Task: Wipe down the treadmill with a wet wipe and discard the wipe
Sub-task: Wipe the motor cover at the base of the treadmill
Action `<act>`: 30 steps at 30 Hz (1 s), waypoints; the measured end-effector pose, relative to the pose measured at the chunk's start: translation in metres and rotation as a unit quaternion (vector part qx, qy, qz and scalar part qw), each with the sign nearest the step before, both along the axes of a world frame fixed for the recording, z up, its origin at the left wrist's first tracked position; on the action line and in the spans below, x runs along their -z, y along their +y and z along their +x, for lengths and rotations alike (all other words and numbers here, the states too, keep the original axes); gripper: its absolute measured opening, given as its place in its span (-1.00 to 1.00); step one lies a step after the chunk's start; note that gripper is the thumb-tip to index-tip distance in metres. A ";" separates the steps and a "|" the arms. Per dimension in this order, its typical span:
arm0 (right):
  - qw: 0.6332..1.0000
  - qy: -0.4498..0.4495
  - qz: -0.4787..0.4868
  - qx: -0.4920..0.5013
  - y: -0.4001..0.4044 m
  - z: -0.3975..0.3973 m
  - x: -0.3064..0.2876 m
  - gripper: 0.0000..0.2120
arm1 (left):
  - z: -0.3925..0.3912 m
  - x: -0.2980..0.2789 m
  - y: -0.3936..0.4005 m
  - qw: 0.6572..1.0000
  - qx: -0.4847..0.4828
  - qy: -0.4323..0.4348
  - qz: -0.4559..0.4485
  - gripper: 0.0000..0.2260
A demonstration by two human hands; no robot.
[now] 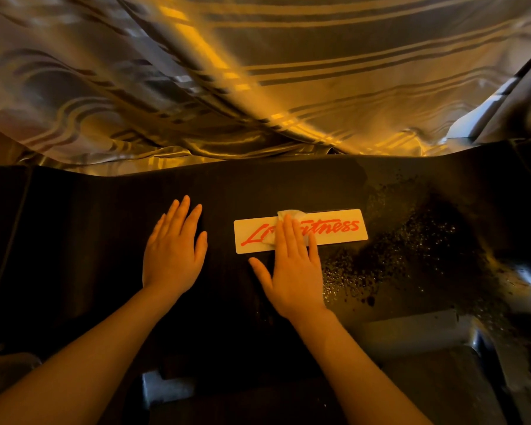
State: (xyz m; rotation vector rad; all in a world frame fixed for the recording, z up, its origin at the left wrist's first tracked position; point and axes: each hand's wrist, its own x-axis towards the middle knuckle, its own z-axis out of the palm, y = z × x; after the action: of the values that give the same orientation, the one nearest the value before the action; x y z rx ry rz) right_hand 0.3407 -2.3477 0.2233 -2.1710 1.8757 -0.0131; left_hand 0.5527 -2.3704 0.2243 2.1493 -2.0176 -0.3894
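Observation:
The treadmill's black motor cover fills the lower half of the head view. A white label with red lettering sits on it at centre. My right hand lies flat with straight fingers, pressing a white wet wipe onto the label; the wipe shows past my fingertips and is mostly hidden under the hand. My left hand rests flat and open on the cover to the left of the label, holding nothing.
A striped, shiny curtain hangs behind the cover's far edge. Speckled dust or droplets cover the black surface to the right of the label. A grey treadmill part lies at lower right.

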 end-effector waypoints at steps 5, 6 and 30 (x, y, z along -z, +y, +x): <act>0.995 0.021 -0.027 0.093 0.003 -0.053 0.004 -0.12 | 0.001 0.001 0.000 1.000 0.003 0.004 -0.005 -0.53; 0.993 0.029 -0.030 0.111 0.003 -0.063 0.004 -0.11 | 0.001 0.001 0.000 1.000 0.004 0.005 -0.006 -0.53; 0.999 0.005 -0.005 0.050 0.019 -0.011 0.002 -0.11 | 0.001 0.002 0.000 1.000 0.003 0.005 -0.009 -0.53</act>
State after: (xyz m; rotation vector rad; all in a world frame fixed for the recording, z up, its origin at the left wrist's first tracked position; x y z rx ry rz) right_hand 0.3293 -2.3290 0.2212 -2.0861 1.9926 -0.0313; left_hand 0.5538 -2.3701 0.2222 2.1269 -2.0154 -0.3803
